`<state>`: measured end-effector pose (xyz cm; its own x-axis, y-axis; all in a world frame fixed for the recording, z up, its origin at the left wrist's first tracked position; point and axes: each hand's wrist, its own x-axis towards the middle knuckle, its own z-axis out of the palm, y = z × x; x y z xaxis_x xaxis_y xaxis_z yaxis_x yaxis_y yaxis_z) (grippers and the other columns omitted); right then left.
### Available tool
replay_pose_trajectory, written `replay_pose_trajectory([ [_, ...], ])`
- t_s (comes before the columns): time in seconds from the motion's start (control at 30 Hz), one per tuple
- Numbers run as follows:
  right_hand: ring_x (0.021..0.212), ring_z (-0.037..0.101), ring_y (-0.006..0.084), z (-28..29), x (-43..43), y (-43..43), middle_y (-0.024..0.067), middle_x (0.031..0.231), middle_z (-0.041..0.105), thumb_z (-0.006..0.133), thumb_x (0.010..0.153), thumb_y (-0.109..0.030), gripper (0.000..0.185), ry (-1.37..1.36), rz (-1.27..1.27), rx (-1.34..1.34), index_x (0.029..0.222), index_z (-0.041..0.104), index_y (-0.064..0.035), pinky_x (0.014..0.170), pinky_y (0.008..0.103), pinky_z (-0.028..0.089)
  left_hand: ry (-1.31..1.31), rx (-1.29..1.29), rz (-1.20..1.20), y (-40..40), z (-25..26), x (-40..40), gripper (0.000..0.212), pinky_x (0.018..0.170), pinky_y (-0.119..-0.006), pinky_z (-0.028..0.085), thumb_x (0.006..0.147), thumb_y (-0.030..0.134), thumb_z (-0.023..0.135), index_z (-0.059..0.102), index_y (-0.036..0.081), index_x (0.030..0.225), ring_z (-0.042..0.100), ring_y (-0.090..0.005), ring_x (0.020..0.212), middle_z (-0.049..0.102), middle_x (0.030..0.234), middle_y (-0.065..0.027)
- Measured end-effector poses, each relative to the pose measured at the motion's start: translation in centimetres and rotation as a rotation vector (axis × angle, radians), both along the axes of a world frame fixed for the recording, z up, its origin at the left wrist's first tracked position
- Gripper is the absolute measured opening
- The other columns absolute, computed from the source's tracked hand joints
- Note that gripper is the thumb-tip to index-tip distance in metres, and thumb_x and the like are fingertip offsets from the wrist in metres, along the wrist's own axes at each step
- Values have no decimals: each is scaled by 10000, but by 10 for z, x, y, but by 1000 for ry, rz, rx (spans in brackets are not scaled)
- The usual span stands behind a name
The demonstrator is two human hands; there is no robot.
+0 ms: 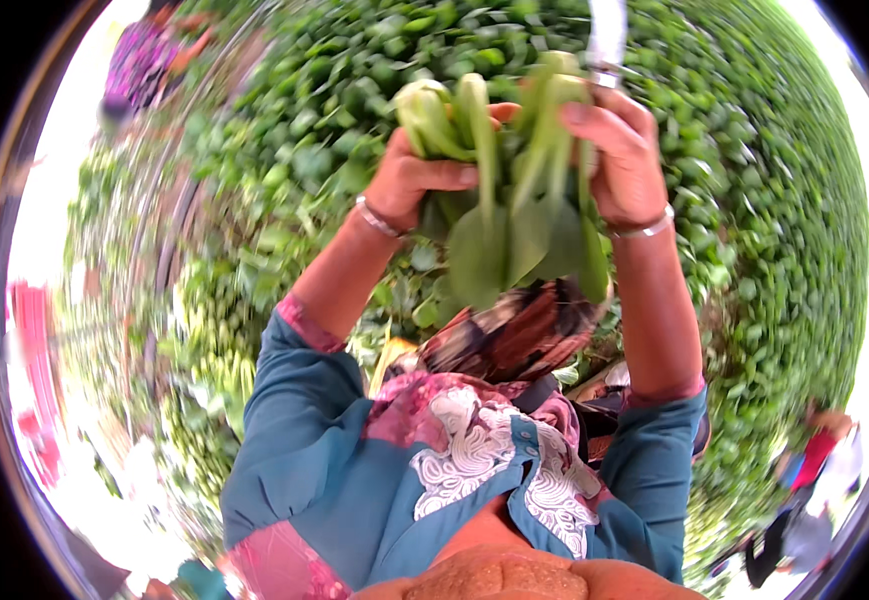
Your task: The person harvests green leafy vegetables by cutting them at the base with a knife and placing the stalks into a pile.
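My left hand (pixel 413 180) grips a bunch of pak choi (pixel 423 116) by its pale stalks, with the thumb across them and the cut bases upward. Broad green leaves (pixel 477 251) hang down below the stalks. In my right hand (pixel 624 161) more pak choi stalks (pixel 554 105) are held close beside the first bunch. A knife (pixel 607 45) also sticks out of this hand, its shiny blade pointing away from me and cut off by the top of the view. Both wrists wear metal bangles.
Dense leafy plants (pixel 787 225) surround me. Cut greens (pixel 216 315) appear to lie in heaps to my left, beside a blurred strip of ground (pixel 179 202). One person (pixel 141 60) is at the far left, and another (pixel 809 480) is at the lower right. Patterned cloth (pixel 509 330) covers my lap.
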<state>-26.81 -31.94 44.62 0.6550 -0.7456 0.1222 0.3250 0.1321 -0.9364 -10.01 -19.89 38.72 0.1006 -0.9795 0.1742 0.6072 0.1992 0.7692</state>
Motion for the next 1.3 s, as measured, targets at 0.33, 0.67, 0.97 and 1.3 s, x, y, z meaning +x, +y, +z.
replay_pose_trajectory([
  [0.33, 647, 534, 77, -55, 68, 62, 15, 745, 628, 769, 739, -119, 228, 685, 86, -815, 904, 658, -8, 610, 253, 453, 112, 81, 435, 137, -96, 40, 683, 1005, -356, 446, 648, 21, 802, 557, 5, 1285, 584, -186, 1117, 595, 1292, -100],
  [0.67, 751, 568, 86, -107, 135, 160, 5, 827, 625, 653, 904, -165, 304, 399, 506, -732, 1151, 561, -14, 670, 248, 480, 481, 43, 503, 178, -115, 6, 623, 896, -349, 522, 708, 71, 798, 518, -3, 1260, 655, -239, 977, 649, 1110, -120],
  [0.97, 433, 414, 15, -109, 159, 131, 53, 813, 697, 684, 892, -254, 270, 500, 491, -131, 1021, 679, -17, 374, 171, 274, -16, 765, 714, 355, -205, 43, 498, 805, -352, 558, 649, -42, 733, 613, 41, 1125, 677, -210, 833, 693, 993, -107],
  [1.3, 481, 453, 67, -91, 61, -21, 188, 973, 705, 690, 857, -198, 254, 516, -55, -17, 1003, 664, 9, 425, 220, 335, -1269, 2011, 399, 471, -323, 26, 1008, 959, -515, 424, 582, 432, 830, 358, 92, 1405, 570, -356, 1137, 600, 1233, -166],
])
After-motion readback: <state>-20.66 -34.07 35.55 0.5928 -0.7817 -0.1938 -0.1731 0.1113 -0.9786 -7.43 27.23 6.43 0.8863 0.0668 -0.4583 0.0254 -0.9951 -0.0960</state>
